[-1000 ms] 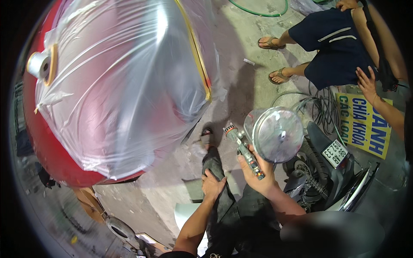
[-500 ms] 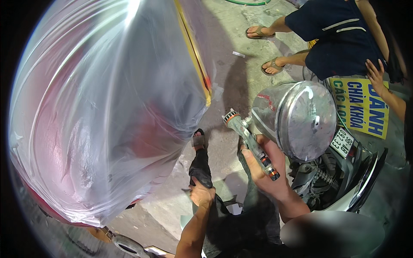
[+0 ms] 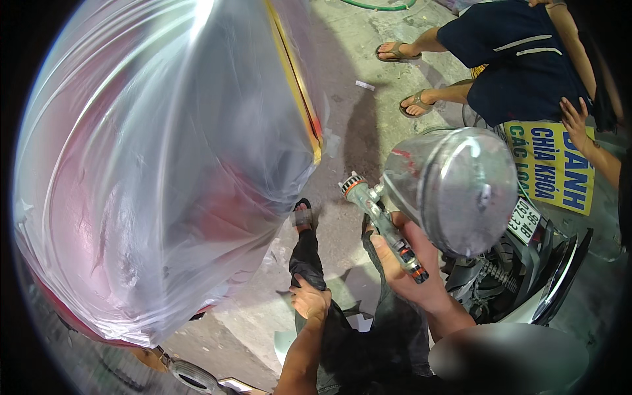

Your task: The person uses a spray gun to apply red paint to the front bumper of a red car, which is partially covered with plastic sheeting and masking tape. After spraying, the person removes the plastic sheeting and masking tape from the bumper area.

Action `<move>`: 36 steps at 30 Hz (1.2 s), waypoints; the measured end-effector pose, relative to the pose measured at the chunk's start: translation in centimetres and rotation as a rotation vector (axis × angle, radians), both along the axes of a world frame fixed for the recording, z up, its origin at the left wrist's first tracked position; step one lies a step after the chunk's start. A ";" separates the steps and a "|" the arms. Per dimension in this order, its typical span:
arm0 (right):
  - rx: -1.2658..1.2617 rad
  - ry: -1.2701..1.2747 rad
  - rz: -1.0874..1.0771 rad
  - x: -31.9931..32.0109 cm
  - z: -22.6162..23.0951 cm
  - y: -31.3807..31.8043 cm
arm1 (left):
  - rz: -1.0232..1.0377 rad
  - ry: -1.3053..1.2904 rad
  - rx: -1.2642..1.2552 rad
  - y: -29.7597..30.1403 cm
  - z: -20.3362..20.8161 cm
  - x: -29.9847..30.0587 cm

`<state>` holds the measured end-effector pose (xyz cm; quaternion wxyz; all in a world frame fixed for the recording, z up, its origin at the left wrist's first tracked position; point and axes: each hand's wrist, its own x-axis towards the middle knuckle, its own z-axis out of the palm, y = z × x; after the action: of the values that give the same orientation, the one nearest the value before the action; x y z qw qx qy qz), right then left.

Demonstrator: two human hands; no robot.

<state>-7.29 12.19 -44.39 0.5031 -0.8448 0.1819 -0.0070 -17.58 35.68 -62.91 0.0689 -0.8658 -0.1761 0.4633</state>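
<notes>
Above grey concrete floor (image 3: pixel 349 39), right of translucent plastic sheeting (image 3: pixel 164 184), note right hand (image 3: pixel 429 262) closed around grey metal spray gun (image 3: pixel 380 217) with clear cylindrical cup (image 3: pixel 454 191); left hand (image 3: pixel 311 301) curved over black trouser leg (image 3: pixel 306 257), grip indeterminable.

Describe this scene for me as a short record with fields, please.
Left hand: resting on the dark trousers, near the left knee
Right hand: holding a spray gun with a translucent cup
To the left: plastic sheeting over a red surface, with a yellow strip
To the right: motorcycle; yellow sign
Nearby person: navy shorts, sandals
</notes>
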 end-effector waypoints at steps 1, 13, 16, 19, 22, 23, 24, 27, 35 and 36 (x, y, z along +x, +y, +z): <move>0.012 -0.020 0.013 0.4 0.6 -0.1 | 0.009 0.011 -0.004 0.0 0.0 -0.1; -0.046 -0.052 0.031 1.4 1.9 -0.6 | 0.006 -0.001 -0.015 0.6 -0.6 -1.5; -0.128 -0.116 0.088 1.6 2.1 -0.6 | -0.014 -0.003 -0.001 0.6 -0.6 -1.7; -0.110 -0.128 0.075 1.8 2.1 -0.5 | -0.007 -0.015 -0.010 0.6 -0.7 -1.7; -0.035 -0.063 -0.010 1.1 1.7 -0.2 | -0.016 -0.016 -0.001 0.4 -0.5 -1.4; -0.036 -0.051 -0.008 1.2 1.7 -0.2 | -0.024 -0.014 0.006 0.4 -0.5 -1.3; -0.036 -0.038 -0.006 1.5 1.9 -0.3 | -0.032 -0.012 0.013 0.3 -0.6 -1.2; -0.054 -0.053 0.013 2.1 2.1 -0.5 | -0.029 0.005 0.013 0.3 -0.8 -1.1; -0.061 -0.046 0.038 2.8 3.3 -1.4 | -0.046 -0.013 0.006 0.1 -0.9 -1.1; -0.054 -0.017 0.028 2.2 2.9 -1.4 | -0.044 -0.008 0.000 0.0 -0.8 -0.9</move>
<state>-5.08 10.79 -41.49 0.4817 -0.8605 0.1656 -0.0122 -18.53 35.71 -63.69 0.0786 -0.8713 -0.1574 0.4582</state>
